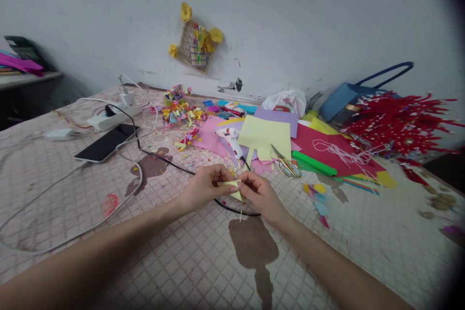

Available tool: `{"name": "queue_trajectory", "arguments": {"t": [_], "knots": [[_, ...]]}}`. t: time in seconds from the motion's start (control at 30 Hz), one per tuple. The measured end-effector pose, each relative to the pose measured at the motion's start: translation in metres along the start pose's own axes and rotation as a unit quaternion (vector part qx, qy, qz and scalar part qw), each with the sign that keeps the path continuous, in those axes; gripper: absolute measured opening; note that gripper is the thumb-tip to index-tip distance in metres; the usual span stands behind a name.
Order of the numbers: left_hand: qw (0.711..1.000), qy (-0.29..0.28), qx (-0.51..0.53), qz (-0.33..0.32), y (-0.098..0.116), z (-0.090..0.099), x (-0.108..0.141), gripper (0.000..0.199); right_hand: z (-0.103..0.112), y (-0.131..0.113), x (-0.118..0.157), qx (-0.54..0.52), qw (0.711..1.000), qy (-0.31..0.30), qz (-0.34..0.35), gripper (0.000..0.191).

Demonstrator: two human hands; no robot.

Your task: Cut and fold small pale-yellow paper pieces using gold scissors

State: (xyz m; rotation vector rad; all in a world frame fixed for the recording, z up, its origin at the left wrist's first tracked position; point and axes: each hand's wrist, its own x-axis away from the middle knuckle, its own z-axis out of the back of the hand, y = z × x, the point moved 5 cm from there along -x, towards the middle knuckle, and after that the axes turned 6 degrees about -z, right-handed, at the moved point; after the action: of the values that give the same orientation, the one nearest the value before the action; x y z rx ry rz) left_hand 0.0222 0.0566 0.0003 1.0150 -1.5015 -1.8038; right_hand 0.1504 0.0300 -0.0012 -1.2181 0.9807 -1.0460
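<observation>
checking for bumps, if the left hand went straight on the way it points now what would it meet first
Beyond the pale yellow paper in its grip, the left hand would probably meet the right hand first; depth is hard to judge.

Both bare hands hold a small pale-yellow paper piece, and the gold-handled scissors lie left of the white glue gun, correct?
Not quite: the head view shows the scissors right of the glue gun. The left hand and right hand hold the paper piece.
</observation>
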Motion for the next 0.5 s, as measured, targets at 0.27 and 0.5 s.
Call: {"name": "queue_trajectory", "arguments": {"t": [0.27, 0.5], "knots": [[1.000, -0.001, 0.005, 0.017, 0.0012, 0.0011, -0.0001, 0.027, -0.0002, 0.0011, 0.0016, 0.012, 1.000, -0.007, 0.000, 0.026], [0.999, 0.010, -0.034, 0.002, 0.0042, 0.0028, 0.0017, 0.028, 0.0000, -0.0018, 0.0021, 0.030, 0.999, -0.001, -0.013, 0.024]]}}
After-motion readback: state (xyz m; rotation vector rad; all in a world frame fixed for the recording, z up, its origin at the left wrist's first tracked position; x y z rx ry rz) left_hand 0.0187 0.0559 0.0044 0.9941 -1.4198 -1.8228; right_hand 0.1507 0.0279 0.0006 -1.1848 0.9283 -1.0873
